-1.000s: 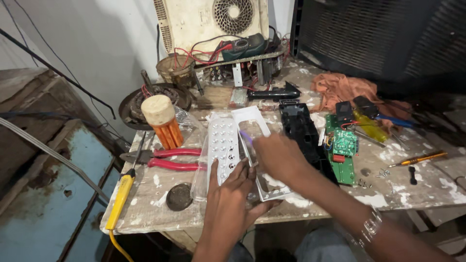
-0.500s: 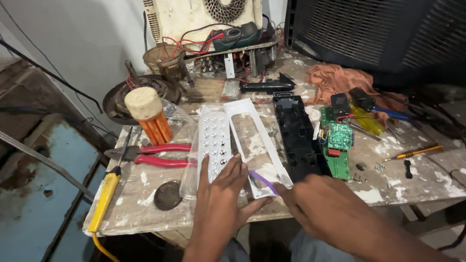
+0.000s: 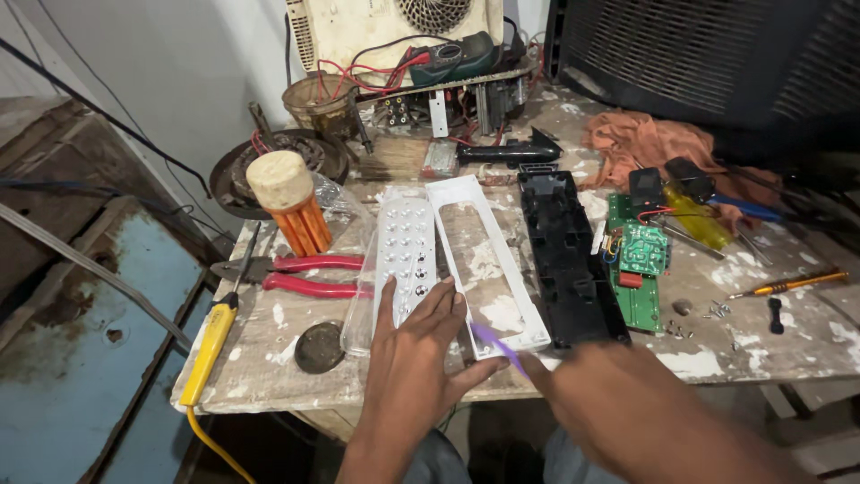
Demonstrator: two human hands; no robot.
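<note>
My left hand [image 3: 414, 351] lies flat, fingers apart, on the near end of a clear dimpled panel [image 3: 405, 251] at the table's front edge. Beside it lies a white rectangular frame [image 3: 525, 296] with an open middle. My right hand [image 3: 618, 405] is blurred, low at the front right, pinching a thin purple tool [image 3: 494, 346] whose tip points at the frame's near corner. A long black housing [image 3: 564, 255] lies right of the frame, with a green circuit board [image 3: 640, 264] beside it.
Red-handled pliers [image 3: 309, 273], a yellow-handled tool [image 3: 210, 345], an orange-and-cream cylinder [image 3: 291, 202] and a dark round disc [image 3: 319, 347] lie left. An orange cloth [image 3: 649, 143], a screwdriver [image 3: 788, 284], loose screws and a meter [image 3: 448, 56] with wires occupy the right and back.
My right hand has drawn back from over the white frame toward me and to the right, carrying the purple tool. The left hand has stayed on the clear panel's near end.
</note>
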